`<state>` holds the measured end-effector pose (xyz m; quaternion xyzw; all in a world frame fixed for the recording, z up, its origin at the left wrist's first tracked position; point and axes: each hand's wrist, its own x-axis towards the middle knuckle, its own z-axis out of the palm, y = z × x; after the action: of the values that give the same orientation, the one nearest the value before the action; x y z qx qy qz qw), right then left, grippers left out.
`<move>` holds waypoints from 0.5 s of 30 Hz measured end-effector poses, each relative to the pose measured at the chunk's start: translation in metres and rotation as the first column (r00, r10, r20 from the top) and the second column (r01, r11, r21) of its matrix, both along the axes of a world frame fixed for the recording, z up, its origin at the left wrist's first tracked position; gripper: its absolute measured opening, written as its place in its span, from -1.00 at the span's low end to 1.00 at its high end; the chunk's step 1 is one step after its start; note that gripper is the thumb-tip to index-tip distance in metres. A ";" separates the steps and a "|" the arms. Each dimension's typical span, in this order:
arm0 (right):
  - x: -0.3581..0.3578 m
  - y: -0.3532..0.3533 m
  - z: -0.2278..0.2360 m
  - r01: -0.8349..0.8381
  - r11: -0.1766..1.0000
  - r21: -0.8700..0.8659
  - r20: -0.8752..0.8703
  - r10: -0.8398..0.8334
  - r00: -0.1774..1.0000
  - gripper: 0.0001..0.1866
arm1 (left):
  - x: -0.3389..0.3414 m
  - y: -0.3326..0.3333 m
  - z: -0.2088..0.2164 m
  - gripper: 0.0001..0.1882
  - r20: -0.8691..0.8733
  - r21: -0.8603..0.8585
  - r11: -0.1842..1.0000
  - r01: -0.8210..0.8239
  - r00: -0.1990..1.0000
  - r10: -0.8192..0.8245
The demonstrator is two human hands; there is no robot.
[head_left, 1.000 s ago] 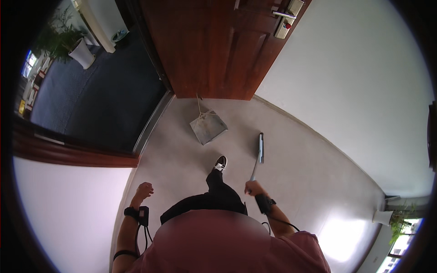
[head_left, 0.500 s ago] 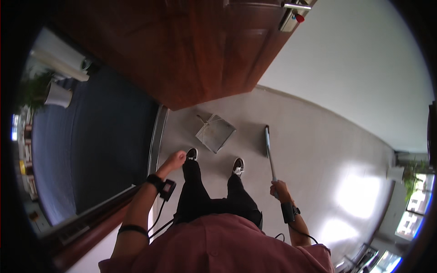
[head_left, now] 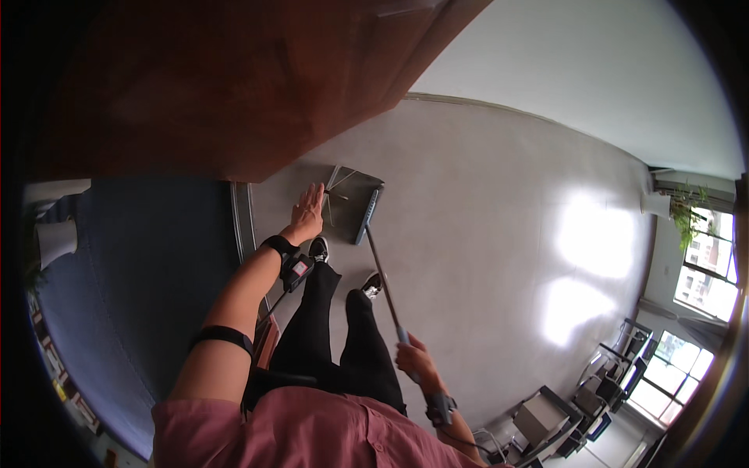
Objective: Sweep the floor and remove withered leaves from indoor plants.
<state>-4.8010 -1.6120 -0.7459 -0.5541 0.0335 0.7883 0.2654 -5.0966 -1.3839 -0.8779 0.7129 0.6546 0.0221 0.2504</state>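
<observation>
My left hand reaches forward beside the dustpan, its fingers stretched out and holding nothing. The metal dustpan lies on the floor ahead of my feet, with a thin wire handle frame near my fingers; whether they touch it I cannot tell. Closed round the grip of a long-handled broom, my right hand is low and to the right. The broom's narrow blue-grey head stands at the dustpan's right edge. Straps and small devices sit on both forearms.
A brown wooden door stands over the floor at the upper left. Left of a metal door track lies a dark mat. Stacked chairs and a cardboard box are at the lower right, potted plants at both sides.
The broom has swung left from bare floor to the dustpan's right edge. My left hand has moved forward and its fingers have opened out. The view has turned.
</observation>
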 end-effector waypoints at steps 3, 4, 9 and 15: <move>0.034 -0.029 0.049 0.137 0.988 -0.077 0.067 -0.132 0.989 -0.71 | -0.001 0.003 -0.024 -0.31 -0.035 -0.032 0.994 0.103 0.994 -0.104; 0.038 -0.039 0.060 0.154 0.985 -0.075 0.140 -0.143 0.980 -0.71 | -0.001 0.014 -0.030 -0.33 -0.031 -0.077 0.988 0.136 0.990 -0.138; 0.053 -0.084 0.045 0.428 0.900 -0.078 0.188 -0.408 0.893 -0.75 | 0.006 0.038 -0.036 -0.66 0.023 -0.029 0.977 0.210 0.978 -0.209; 0.098 -0.068 -0.071 0.440 0.892 0.107 0.349 -0.448 0.823 -0.98 | 0.031 0.028 -0.031 -0.70 0.016 0.045 0.979 0.199 0.980 -0.200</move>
<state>-4.7031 -1.6798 -0.8170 -0.6644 0.1032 0.5886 0.4488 -5.0656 -1.3557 -0.9085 0.7799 0.5767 0.0181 0.2426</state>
